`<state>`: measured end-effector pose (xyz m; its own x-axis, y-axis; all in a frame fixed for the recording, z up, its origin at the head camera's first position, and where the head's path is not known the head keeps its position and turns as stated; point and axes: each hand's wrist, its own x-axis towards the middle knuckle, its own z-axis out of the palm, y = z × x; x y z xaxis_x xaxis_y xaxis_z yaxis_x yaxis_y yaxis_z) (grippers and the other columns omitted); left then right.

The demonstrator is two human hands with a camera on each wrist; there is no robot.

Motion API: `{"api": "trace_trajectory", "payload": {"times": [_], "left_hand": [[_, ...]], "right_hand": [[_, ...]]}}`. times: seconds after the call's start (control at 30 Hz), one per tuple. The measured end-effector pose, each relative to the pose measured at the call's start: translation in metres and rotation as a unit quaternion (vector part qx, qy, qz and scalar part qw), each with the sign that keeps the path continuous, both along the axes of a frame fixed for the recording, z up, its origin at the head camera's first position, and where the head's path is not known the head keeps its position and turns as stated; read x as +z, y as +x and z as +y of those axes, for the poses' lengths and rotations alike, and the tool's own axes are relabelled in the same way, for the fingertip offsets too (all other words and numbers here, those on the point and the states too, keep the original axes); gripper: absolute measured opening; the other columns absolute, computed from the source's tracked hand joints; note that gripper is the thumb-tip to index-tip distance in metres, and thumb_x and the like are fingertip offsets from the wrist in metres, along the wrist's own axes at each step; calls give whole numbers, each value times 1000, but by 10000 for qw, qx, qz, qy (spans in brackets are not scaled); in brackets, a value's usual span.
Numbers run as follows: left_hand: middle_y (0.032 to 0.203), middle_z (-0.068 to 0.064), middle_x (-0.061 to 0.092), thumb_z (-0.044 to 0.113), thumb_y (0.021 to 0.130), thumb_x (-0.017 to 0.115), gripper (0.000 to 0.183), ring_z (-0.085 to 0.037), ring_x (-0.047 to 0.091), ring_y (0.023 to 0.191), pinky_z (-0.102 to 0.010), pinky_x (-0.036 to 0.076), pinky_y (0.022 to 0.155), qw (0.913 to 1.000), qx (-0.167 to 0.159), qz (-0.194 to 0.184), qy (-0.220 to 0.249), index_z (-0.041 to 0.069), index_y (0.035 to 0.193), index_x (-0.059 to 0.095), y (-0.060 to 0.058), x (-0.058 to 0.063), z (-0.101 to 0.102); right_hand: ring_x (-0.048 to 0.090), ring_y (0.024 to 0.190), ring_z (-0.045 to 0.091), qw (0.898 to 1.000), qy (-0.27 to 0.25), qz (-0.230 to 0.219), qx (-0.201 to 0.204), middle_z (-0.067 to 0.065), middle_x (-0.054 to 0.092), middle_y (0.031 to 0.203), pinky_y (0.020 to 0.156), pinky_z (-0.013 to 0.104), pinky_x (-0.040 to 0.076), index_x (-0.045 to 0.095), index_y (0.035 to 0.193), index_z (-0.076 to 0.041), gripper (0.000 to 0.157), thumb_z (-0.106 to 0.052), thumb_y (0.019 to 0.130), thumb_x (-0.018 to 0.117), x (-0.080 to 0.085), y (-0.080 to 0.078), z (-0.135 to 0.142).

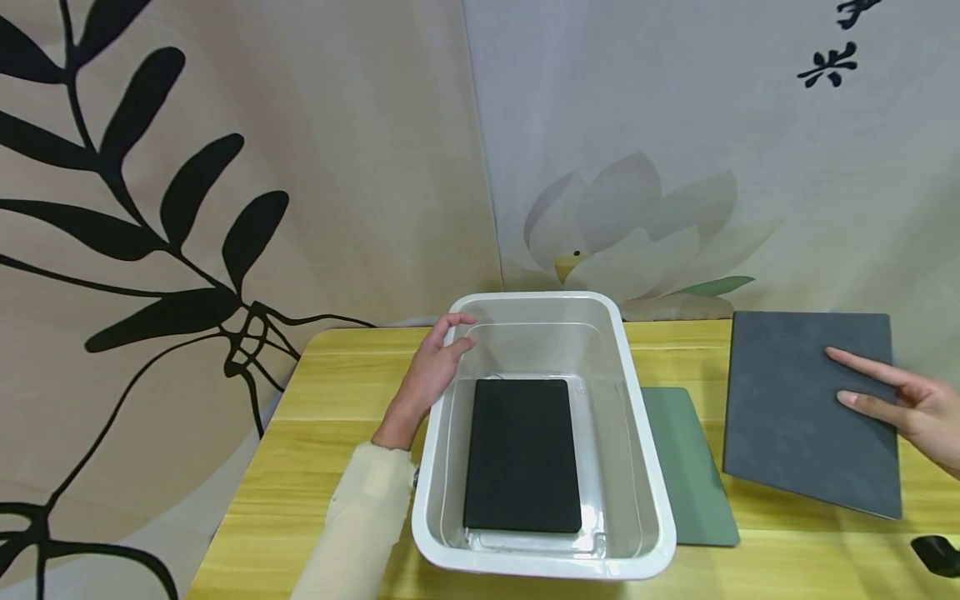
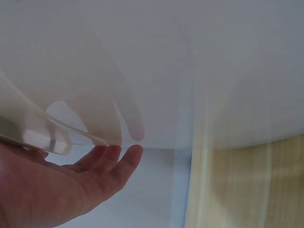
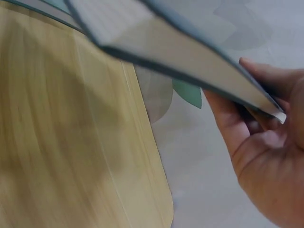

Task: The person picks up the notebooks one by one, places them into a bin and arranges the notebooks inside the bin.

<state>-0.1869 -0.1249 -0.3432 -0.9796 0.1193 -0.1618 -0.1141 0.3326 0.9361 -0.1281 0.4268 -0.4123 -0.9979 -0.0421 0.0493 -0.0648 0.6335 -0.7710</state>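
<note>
A dark grey hardcover book (image 1: pixel 810 408) is held above the right part of the table by my right hand (image 1: pixel 911 408), which pinches its right edge. The right wrist view shows the book's pale page block (image 3: pixel 190 61) between the covers, with the right hand (image 3: pixel 270 147) around one edge. My left hand (image 1: pixel 435 367) grips the far left rim of a white plastic basin (image 1: pixel 663 500). In the left wrist view the left hand's fingers (image 2: pixel 126 164) lie against the basin's glossy outer wall. Inside the basin a black book (image 1: pixel 521 454) lies flat.
A green book (image 1: pixel 686 467) lies on the wooden table (image 1: pixel 315 467) just right of the basin, partly hidden by it. A small black object (image 1: pixel 936 554) is at the lower right. Behind the table hangs a cloth backdrop (image 1: pixel 360 167) printed with leaves and a flower.
</note>
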Motion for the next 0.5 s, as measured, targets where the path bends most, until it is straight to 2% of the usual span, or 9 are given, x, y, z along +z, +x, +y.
{"api": "trace_trajectory", "payload": {"times": [0.03, 0.1, 0.2, 0.27, 0.33, 0.5], "left_hand": [[155, -6, 32, 26, 103, 45, 40, -33, 37, 133, -55, 38, 102, 10000, 3, 3, -5, 14, 141, 46, -3, -4, -1], [155, -5, 32, 26, 103, 45, 40, -32, 36, 134, -55, 37, 103, 10000, 22, 20, 1, 15, 141, 47, -8, -13, -3], [156, -2, 31, 29, 103, 47, 39, -31, 35, 135, -55, 36, 104, 9999, 44, 98, 6, 19, 140, 48, -15, -25, -7], [155, 0, 32, 31, 102, 47, 38, -29, 36, 135, -54, 35, 104, 9998, 59, 164, 7, 22, 139, 50, -18, -30, -8], [154, 1, 33, 33, 102, 48, 37, -29, 36, 134, -54, 36, 103, 9998, 67, 211, 2, 24, 137, 51, -18, -33, -8], [153, 3, 34, 36, 101, 49, 34, -29, 37, 134, -55, 36, 103, 9995, 86, 288, -21, 28, 134, 53, -18, -35, -8]], "right_hand": [[53, 44, 14, 10000, -51, 21, 71, -28, 57, 124, 43, 34, 31, 26, 156, -32, 65, -6, 102, 51, -1, 0, 1], [65, 58, 13, 9999, -67, 31, 117, -32, 35, 137, 47, 32, 34, 24, 157, -29, 64, -8, 103, 51, -2, -1, 1], [69, 64, 11, 9998, -134, 71, 160, -31, 43, 134, 48, 29, 38, 25, 157, -28, 65, -6, 102, 51, -2, -3, 2], [70, 64, 11, 9994, -270, 113, 201, -35, 52, 120, 49, 27, 42, 26, 157, -27, 65, -3, 101, 51, -2, -4, 1], [70, 67, 9, 9982, -511, 138, 280, -41, 49, 109, 51, 28, 48, 27, 157, -24, 65, -1, 101, 51, -1, -5, 1], [72, 76, 8, 9930, -1095, 74, 445, -39, 47, 115, 58, 35, 56, 28, 157, -22, 65, 2, 101, 49, 1, -5, 0]]}}
